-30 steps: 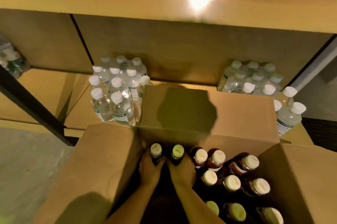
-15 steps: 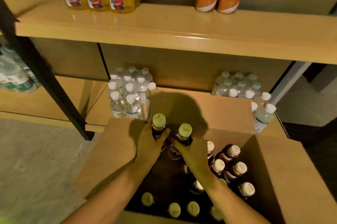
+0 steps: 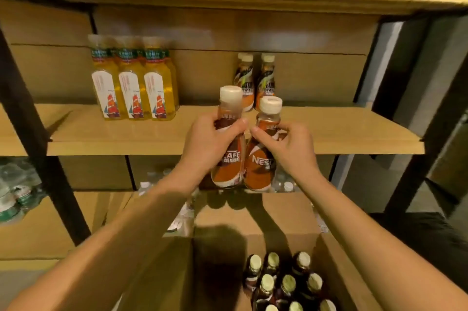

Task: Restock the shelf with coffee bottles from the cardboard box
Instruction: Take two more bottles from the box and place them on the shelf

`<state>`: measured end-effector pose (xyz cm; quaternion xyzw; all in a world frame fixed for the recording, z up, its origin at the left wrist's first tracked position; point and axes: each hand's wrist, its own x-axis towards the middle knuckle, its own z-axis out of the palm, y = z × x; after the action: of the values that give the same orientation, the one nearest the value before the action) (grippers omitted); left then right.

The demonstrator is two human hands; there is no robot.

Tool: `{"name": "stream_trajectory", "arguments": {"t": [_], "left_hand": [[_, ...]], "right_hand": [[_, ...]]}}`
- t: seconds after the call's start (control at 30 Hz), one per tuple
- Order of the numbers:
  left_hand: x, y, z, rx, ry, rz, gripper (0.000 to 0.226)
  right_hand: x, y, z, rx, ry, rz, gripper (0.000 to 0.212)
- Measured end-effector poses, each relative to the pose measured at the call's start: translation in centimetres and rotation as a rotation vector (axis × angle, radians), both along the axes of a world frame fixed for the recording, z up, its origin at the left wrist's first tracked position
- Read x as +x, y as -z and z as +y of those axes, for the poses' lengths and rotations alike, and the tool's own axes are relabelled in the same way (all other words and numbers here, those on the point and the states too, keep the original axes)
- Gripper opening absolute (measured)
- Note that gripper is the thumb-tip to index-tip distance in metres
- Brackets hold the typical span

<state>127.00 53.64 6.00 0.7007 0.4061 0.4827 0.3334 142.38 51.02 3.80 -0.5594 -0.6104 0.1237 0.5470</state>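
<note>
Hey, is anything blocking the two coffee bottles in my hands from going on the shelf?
Nothing visible: the shelf is bare between the held coffee bottles and the two standing coffee bottles; yellow drink bottles stand well left.

Yellow bottles (image 3: 133, 92) stand in a row; wrapped water bottles (image 3: 15, 194) lie lower left.
</note>
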Motion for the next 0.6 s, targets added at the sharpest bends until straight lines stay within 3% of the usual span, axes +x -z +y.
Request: {"name": "stream_trajectory", "arguments": {"t": [0.13, 0.23, 0.37, 0.6], "left_hand": [[1.9, -3.6, 2.7, 0.029, 0.066, -0.017, 0.027], [3.8, -5.0, 5.3, -0.002, 0.086, -0.035, 0.038], [6.5, -5.2, 8.8, -0.078, 0.079, -0.069, 0.038], [9.3, -3.8, 14.2, -0.13, 0.0, -0.085, 0.036]], "right_hand": [[1.8, -3.8, 2.1, 0.047, 0.119, -0.038, 0.028], [3.2, -5.2, 4.3, 0.044, 0.233, -0.042, 0.025], [5.7, -5.8, 7.8, 0.002, 0.273, -0.016, 0.022], [9.3, -5.1, 13.8, -0.06, 0.265, -0.006, 0.036]]}}
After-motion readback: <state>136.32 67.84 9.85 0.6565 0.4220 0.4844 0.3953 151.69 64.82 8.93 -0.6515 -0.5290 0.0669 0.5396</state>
